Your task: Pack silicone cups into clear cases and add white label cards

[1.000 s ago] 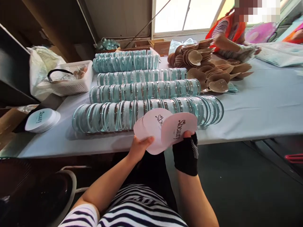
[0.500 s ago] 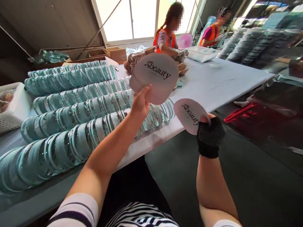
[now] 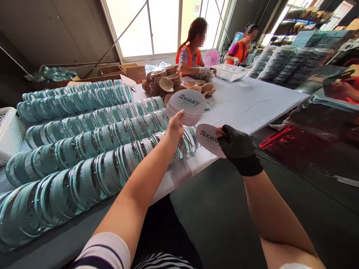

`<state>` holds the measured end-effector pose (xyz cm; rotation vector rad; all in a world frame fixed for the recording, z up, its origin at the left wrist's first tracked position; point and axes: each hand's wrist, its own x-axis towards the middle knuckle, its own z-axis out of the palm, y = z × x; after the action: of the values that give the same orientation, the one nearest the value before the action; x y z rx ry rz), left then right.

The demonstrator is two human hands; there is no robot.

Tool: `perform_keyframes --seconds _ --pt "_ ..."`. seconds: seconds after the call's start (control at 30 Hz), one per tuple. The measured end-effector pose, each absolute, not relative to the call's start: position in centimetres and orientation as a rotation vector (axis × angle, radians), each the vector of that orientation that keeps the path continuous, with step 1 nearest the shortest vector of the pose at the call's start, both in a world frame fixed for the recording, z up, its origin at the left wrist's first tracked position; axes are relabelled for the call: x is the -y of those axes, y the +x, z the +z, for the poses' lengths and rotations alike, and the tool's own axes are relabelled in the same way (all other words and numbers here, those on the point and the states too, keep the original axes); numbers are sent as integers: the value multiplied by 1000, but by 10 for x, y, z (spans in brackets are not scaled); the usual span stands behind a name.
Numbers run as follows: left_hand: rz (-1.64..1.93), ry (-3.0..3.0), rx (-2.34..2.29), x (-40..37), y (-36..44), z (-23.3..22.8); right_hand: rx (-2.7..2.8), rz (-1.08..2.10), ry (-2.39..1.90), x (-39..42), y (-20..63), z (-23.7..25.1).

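Note:
My bare left hand [image 3: 176, 124] grips a thick stack of round white cards [image 3: 185, 106] printed "beauty", its thumb on the top card's face. My right hand [image 3: 237, 144], in a black dotted fingerless glove, pinches a round white card [image 3: 208, 139] with the same print by its right edge. Whether more than one card is in the right hand I cannot tell. The two hands are apart, over the table's near edge. Just below and left of the left hand runs the nearest row of round glass discs [image 3: 112, 173], standing on edge.
Several more rows of glass discs [image 3: 75, 99] cover the left of the white table [image 3: 269, 93]. Brown, shallow bowl-like pieces [image 3: 165, 84] are heaped at the back. A co-worker [image 3: 190, 56] sits behind, near a white basket [image 3: 230, 72]. Dark stacks [image 3: 288, 63] stand far right.
The card stack in my left hand has come down and tilted, showing its layered edge. My right hand has turned and moved slightly left with its card, closer to the stack.

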<state>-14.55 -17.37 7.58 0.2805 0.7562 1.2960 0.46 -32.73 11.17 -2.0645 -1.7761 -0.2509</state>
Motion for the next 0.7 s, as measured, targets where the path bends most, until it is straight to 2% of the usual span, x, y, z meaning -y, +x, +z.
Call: perform_keyframes --seconds 0.17,0.33,0.53,0.7 --pt "1300 281 -746 178 -144 75 1900 -150 -2126 315 -9 102" --pt "1291 321 -732 183 -149 74 2042 114 -2231 283 -24 76" --pt "1284 313 -735 182 -151 74 1990 239 -2353 298 -13 89" --pt "1264 331 -765 179 -149 71 1956 322 -2280 284 -15 82"
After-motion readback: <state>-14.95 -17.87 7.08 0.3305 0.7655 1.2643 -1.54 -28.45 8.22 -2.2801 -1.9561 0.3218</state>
